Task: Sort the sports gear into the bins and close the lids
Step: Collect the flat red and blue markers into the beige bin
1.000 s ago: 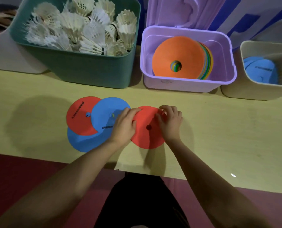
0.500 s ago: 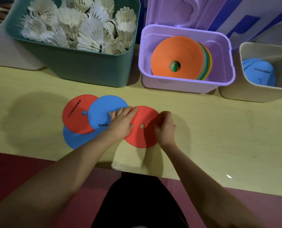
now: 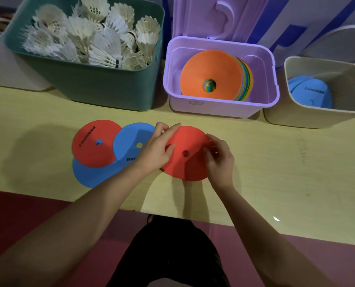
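Observation:
A red flat disc with a small centre hole sits at the middle of the yellow table, its right side raised. My left hand pinches its left edge, and my right hand grips its right edge. To the left lie another red disc, a blue disc and a second blue disc, overlapping. Behind stand three open bins: a green bin full of white shuttlecocks, a purple bin with stacked coloured cones, and a beige bin holding blue discs.
The purple bin's lid stands upright behind it. A pale lid rises behind the beige bin. A white container sits at far left. The table's front edge runs just above my dark-clothed lap, over a red floor.
Both hands have taken hold of the red disc by its edges and tipped its right side up off the table. The other discs have stayed where they were.

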A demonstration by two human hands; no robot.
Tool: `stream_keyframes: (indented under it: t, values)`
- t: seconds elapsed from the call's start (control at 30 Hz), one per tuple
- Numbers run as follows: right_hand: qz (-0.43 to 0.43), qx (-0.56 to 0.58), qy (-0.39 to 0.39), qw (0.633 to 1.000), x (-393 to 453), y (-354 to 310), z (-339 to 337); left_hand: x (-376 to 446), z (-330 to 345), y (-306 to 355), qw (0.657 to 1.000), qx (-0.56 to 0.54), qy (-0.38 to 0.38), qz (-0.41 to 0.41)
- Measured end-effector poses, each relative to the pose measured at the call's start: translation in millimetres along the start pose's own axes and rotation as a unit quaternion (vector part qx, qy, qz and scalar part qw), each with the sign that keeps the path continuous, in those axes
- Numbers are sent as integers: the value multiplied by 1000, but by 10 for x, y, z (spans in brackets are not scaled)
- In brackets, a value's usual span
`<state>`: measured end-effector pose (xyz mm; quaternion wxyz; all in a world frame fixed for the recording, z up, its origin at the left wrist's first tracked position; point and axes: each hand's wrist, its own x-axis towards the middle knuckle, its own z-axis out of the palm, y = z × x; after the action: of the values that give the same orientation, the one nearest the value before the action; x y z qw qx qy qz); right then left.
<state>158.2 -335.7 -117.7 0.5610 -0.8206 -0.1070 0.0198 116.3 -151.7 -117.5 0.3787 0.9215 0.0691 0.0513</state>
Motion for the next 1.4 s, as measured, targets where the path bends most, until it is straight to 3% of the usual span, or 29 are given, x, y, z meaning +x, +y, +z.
stream_keyframes:
  t: [0.2, 0.33, 0.5, 0.6, 0.77, 0.9, 1.0, 1.17, 1.4]
  values:
    - [-49, 5, -38, 998, 28, -282, 4, 92, -56, -56, 996, 38, -73, -15]
    - [-40, 11, -11, 999, 29, -396, 86, 82, -179, -84, 998, -51, -34, -12]
    - [-3, 40, 41, 998, 53, -568, 444, 64, -621, -212, 998, -26, 13, 50]
    - [24, -8, 22, 999, 110, -570, 812, 81, -858, -395, 999, -45, -23, -16]
    - [119, -130, -30, 984, 57, -408, 1439, 4, -944, -909, 990, 42, -79, -110]
    - [253, -301, -29, 919, -78, -344, 1680, -99, -990, -1182, 936, 239, -68, -251]
    - [283, -310, 6, 908, -246, -374, 1898, -235, -1107, -1368, 914, 216, -61, -337]
    - [316, -283, 49, 904, -201, -431, 2088, -363, -1226, -1489, 932, 145, -39, -330]
    - [268, -279, 9, 922, -120, -456, 2117, -396, -1336, -1503, 948, 83, -31, -305]
